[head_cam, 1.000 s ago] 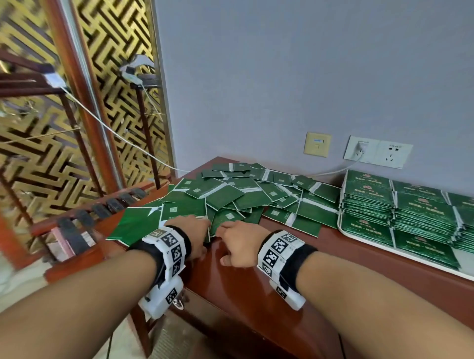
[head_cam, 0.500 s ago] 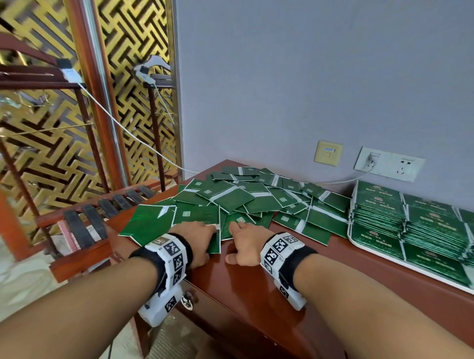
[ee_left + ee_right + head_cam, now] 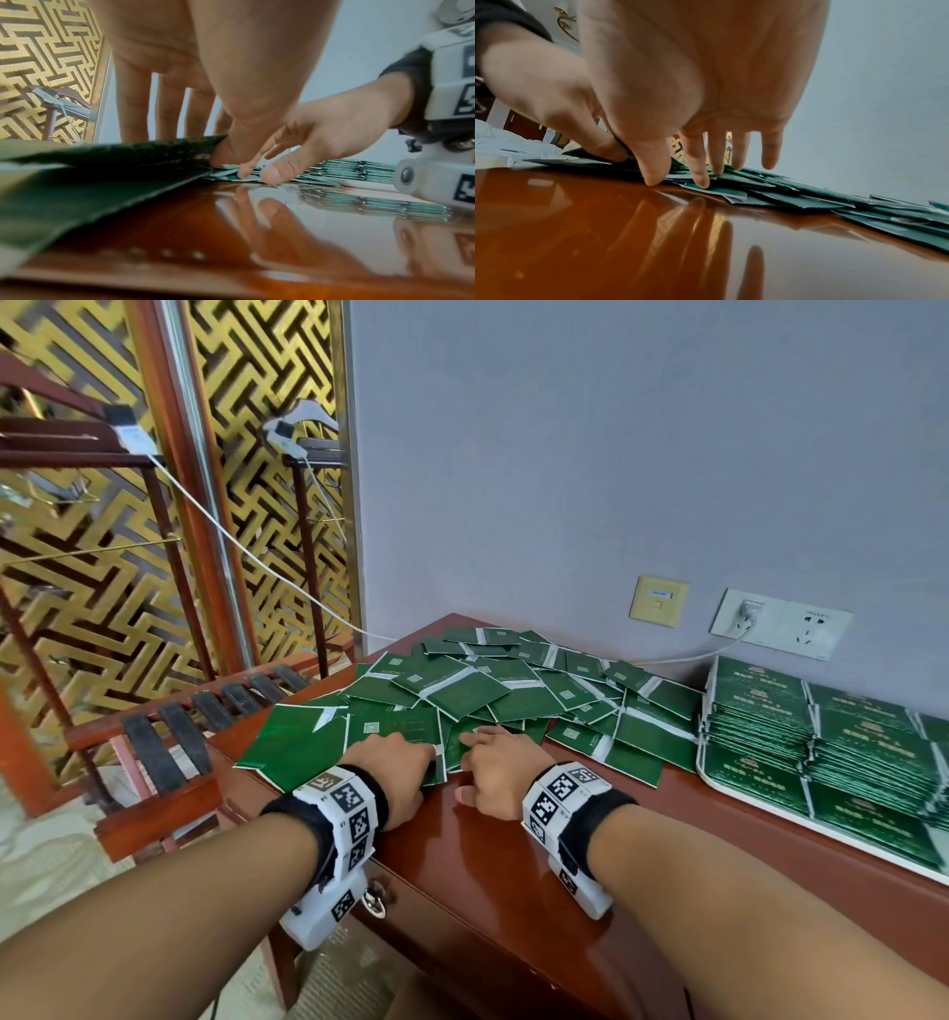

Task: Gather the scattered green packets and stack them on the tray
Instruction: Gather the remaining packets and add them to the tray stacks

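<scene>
On glossy wood table (image 3: pixel 513 865) | left hand (image 3: pixel 398 770) pinches flat foil packet (image 3: pixel 393 729) (thumb beneath) | right hand (image 3: pixel 495 775) fingertips pressing packets (image 3: pixel 513 690)

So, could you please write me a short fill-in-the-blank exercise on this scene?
1. The neat stacks of packets sit on a white ____.
2. The left hand pinches a packet between fingers and ____.
3. The loose packets lie scattered on a glossy ____ table.
4. The right hand has its fingertips on the near edge of the ____.

Missing words: tray; thumb; brown; pile
</scene>
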Available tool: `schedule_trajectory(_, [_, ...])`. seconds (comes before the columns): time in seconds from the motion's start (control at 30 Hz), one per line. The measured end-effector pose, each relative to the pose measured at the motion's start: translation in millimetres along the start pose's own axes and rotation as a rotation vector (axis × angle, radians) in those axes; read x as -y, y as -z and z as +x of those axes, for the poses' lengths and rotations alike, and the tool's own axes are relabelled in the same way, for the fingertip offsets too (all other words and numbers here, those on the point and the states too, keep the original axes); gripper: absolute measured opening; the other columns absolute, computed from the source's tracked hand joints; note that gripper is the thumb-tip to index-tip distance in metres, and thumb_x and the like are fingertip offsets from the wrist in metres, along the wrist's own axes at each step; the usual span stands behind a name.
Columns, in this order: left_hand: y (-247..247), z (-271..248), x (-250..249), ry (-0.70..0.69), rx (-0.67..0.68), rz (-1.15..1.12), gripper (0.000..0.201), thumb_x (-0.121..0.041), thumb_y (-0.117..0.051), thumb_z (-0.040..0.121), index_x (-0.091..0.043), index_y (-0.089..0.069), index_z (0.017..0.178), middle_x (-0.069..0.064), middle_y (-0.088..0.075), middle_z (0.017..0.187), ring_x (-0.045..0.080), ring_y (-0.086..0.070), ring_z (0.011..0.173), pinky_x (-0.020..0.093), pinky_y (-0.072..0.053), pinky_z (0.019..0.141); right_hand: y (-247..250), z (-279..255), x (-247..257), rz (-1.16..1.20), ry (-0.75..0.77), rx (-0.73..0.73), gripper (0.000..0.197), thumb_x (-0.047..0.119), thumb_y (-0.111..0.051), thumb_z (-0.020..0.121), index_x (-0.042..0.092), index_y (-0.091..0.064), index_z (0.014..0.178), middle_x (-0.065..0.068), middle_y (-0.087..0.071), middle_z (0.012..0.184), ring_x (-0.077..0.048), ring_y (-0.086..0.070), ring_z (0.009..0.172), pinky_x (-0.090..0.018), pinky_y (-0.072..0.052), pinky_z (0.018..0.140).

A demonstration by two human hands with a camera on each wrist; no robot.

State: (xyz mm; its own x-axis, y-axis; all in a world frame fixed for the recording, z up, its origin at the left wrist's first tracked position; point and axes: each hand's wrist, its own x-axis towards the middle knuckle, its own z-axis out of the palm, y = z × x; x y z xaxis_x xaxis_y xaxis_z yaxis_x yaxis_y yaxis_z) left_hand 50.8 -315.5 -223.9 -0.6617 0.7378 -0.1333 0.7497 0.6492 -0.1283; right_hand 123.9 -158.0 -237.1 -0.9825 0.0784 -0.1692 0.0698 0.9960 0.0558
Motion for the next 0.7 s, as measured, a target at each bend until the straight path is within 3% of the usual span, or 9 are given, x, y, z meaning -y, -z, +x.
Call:
schedule_trajectory(0.07, [0, 1, 0, -0.006, 0.001, -0.005, 0.040, -0.032, -0.055, 0.090, -0.024, -0.051, 0.129, 0.010, -0.062, 0.116, 0.033, -0.062, 0.106, 0.042, -0.054, 0.090, 3, 0, -2, -0.026, 0.000, 0.006, 0.047, 0.049, -0.050, 0.097, 0.009, -0.066, 0.115, -0.003, -0.042, 0.153, -0.025, -0.031, 0.144, -0.046, -0.035, 0.112])
schedule_trajectory(0.13, [1, 2, 1, -0.007, 0.004, -0.002, 0.042, -0.032, -0.056, 0.090, -0.025, -0.051, 0.131, 0.010, -0.062, 0.117, 0.032, -0.062, 0.107, 0.042, -0.054, 0.090, 6, -2, -1, -0.031, -0.009, -0.040, 0.044, 0.050, -0.049, 0.098, 0.009, -0.064, 0.099, -0.007, -0.061, 0.116, -0.030, -0.055, 0.113, -0.041, -0.045, 0.096])
schedule_trajectory(0.2, [2, 3, 1, -0.005, 0.005, 0.006, 0.042, -0.033, -0.056, 0.091, -0.026, -0.051, 0.133, 0.010, -0.061, 0.118, 0.032, -0.062, 0.107, 0.040, -0.054, 0.090, 9, -4, 0, -0.028, -0.012, -0.084, 0.042, 0.049, -0.050, 0.098, 0.010, -0.057, 0.085, -0.005, -0.056, 0.089, -0.027, -0.054, 0.084, -0.037, -0.047, 0.081])
schedule_trajectory(0.27, [3, 4, 1, -0.009, 0.009, 0.018, 0.042, -0.034, -0.056, 0.091, -0.026, -0.052, 0.132, 0.010, -0.062, 0.117, 0.032, -0.062, 0.106, 0.040, -0.054, 0.089, 12, -4, 0, -0.024, -0.015, -0.102, 0.041, 0.048, -0.051, 0.098, 0.011, -0.054, 0.081, -0.005, -0.054, 0.084, -0.027, -0.052, 0.079, -0.034, -0.042, 0.073])
schedule_trajectory(0.4, [5, 6, 0, -0.024, 0.032, 0.034, 0.039, -0.034, -0.057, 0.090, -0.025, -0.054, 0.128, 0.009, -0.062, 0.114, 0.031, -0.062, 0.103, 0.040, -0.055, 0.088, 10, 0, -1, -0.050, -0.004, -0.085, 0.041, 0.048, -0.051, 0.098, 0.012, -0.051, 0.079, -0.006, -0.057, 0.094, -0.030, -0.060, 0.091, -0.035, -0.045, 0.076])
schedule_trajectory(0.47, [6, 7, 1, -0.026, 0.036, 0.041, 0.038, -0.033, -0.057, 0.090, -0.025, -0.056, 0.126, 0.009, -0.063, 0.112, 0.030, -0.062, 0.102, 0.039, -0.055, 0.088, 7, 3, -4, -0.058, 0.002, -0.057, 0.042, 0.048, -0.051, 0.098, 0.011, -0.052, 0.078, -0.009, -0.060, 0.124, -0.031, -0.057, 0.115, -0.040, -0.047, 0.092])
schedule_trajectory(0.53, [6, 7, 1, -0.028, 0.039, 0.050, 0.038, -0.033, -0.057, 0.089, -0.024, -0.057, 0.126, 0.009, -0.063, 0.111, 0.030, -0.063, 0.102, 0.039, -0.055, 0.088, 5, 4, -5, -0.066, 0.011, -0.020, 0.043, 0.047, -0.049, 0.099, 0.007, -0.064, 0.094, -0.006, -0.043, 0.153, -0.026, -0.038, 0.140, -0.045, -0.039, 0.108])
schedule_trajectory(0.6, [6, 8, 0, -0.033, 0.043, 0.058, 0.038, -0.033, -0.057, 0.089, -0.023, -0.056, 0.126, 0.009, -0.063, 0.111, 0.031, -0.063, 0.102, 0.038, -0.054, 0.087, 6, 3, -6, -0.055, 0.024, -0.004, 0.047, 0.047, -0.047, 0.100, 0.006, -0.068, 0.107, -0.001, -0.032, 0.160, -0.022, -0.027, 0.148, -0.046, -0.033, 0.114])
schedule_trajectory(0.7, [6, 8, -1, -0.038, 0.050, 0.064, 0.039, -0.034, -0.057, 0.089, -0.023, -0.057, 0.126, 0.009, -0.063, 0.109, 0.031, -0.063, 0.101, 0.038, -0.055, 0.088, 4, 4, -9, -0.061, 0.036, -0.012, 0.049, 0.049, -0.045, 0.100, 0.008, -0.071, 0.107, 0.000, -0.040, 0.156, -0.022, -0.027, 0.147, -0.044, -0.036, 0.111])
